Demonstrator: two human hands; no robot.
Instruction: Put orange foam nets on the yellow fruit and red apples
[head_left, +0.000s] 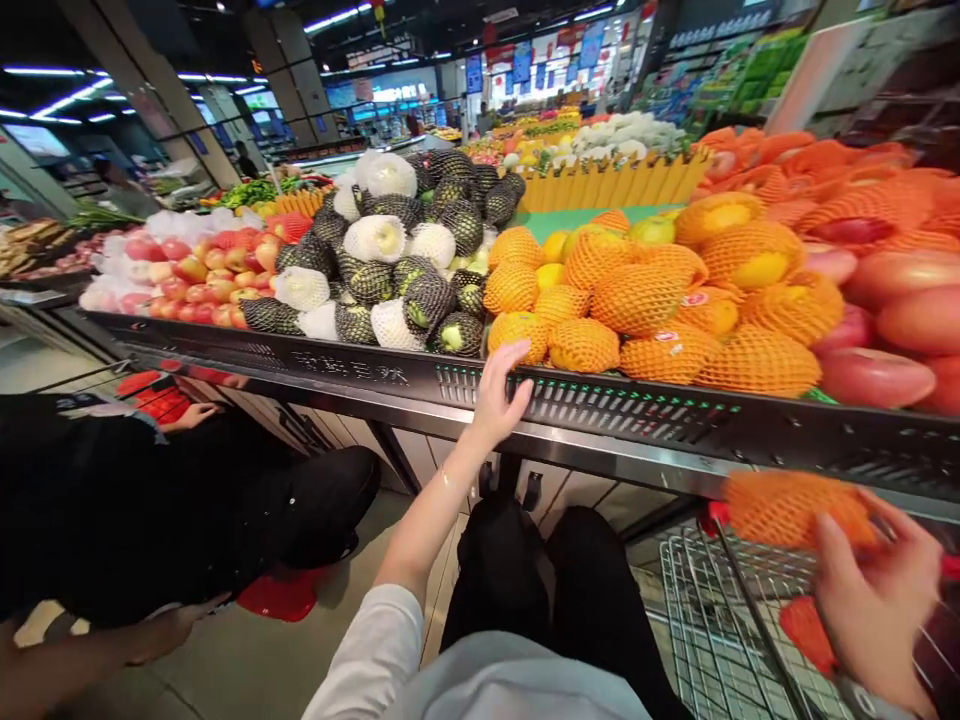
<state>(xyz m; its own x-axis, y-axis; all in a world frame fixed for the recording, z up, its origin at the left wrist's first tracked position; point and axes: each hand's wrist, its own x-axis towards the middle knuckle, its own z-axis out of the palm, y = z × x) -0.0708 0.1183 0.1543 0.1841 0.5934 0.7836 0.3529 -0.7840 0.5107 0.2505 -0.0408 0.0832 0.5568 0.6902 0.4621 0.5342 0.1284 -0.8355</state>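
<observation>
My left hand (501,392) reaches up to the black front rail (637,405) of a fruit stand, fingers spread and resting on its edge, just below a mango in orange foam netting (517,333). My right hand (874,590) is low at the right, fingers closed around another netted mango (787,505), held above a wire shopping cart (712,620). A pile of orange-netted mangoes (660,290) fills the stand in front of me.
Left of the mangoes lie dark green fruits in white and black netting (390,270), then red apples (187,280). Red-pink fruits (892,320) lie at the right. Another person in black (150,510) crouches at my left, holding a red basket (281,592).
</observation>
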